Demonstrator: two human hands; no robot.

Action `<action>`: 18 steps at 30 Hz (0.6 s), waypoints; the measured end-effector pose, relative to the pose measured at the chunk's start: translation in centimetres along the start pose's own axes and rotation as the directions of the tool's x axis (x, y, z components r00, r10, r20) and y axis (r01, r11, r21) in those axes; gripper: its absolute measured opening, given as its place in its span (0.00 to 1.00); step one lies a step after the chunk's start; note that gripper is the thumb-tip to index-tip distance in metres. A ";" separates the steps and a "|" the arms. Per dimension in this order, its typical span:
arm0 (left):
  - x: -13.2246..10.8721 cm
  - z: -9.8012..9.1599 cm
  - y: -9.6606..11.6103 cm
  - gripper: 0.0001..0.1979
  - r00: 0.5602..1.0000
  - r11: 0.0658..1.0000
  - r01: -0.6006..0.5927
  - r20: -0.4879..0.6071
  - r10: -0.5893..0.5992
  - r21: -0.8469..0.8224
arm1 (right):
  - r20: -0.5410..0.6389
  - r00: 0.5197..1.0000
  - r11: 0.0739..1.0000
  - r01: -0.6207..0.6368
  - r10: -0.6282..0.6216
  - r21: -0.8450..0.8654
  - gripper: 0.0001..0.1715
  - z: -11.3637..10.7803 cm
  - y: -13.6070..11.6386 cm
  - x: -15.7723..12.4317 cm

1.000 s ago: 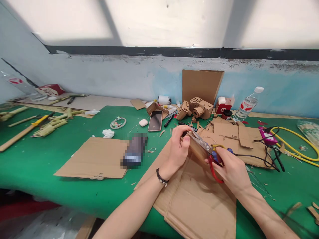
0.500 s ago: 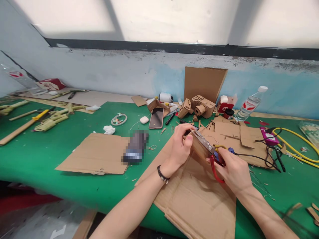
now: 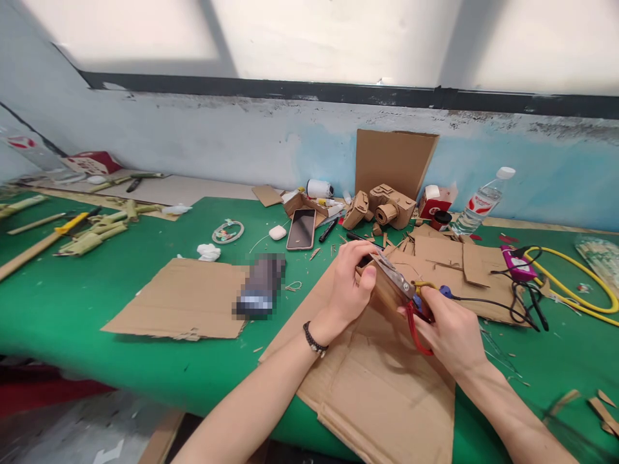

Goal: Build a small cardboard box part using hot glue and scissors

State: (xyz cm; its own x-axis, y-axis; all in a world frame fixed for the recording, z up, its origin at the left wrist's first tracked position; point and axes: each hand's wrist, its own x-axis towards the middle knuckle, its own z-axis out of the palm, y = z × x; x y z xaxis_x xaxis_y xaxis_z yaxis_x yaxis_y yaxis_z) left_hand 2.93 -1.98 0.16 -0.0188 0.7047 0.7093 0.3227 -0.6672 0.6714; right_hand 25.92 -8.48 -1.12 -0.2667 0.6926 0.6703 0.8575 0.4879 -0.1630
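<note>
My left hand is closed around a small cardboard piece, its fingers over the far end. In my right hand are red-handled scissors, their metal blades lying along the top edge of that piece. Whether the blades are parted is hard to make out. Below both hands a large cardboard sheet lies across the front edge of the table. Just beyond the right fingers sits a blue and yellow tool with a black cord, partly hidden by the hand.
Behind the hands stand a cardboard camera model and a water bottle. A phone lies left of them. Another cardboard sheet is at left, cardboard offcuts at right. A yellow cable loops at far right.
The view has shifted slightly, so the scene sits a little further left. The scissor blades have turned slightly against the cardboard piece; both hands keep their holds.
</note>
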 end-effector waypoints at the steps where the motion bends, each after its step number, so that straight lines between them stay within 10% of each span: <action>1: 0.0 0.0 0.0 0.27 1.000 1.000 0.006 0.002 -0.006 0.007 | -0.005 1.000 1.000 -0.002 0.002 -0.002 0.26 0.0 0.0 0.0; 18: -0.2 0.1 0.2 0.24 0.999 0.999 -0.037 0.018 0.036 0.037 | -0.033 0.998 0.998 0.056 -0.056 -0.019 0.26 -0.3 0.1 0.2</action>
State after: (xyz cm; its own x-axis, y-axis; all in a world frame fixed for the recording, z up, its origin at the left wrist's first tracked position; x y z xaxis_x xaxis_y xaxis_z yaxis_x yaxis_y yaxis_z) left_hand 3.12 -2.23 0.12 0.0096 0.6843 0.7291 0.3584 -0.6831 0.6364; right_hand 26.09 -8.46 -0.80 -0.2995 0.6460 0.7021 0.8495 0.5155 -0.1119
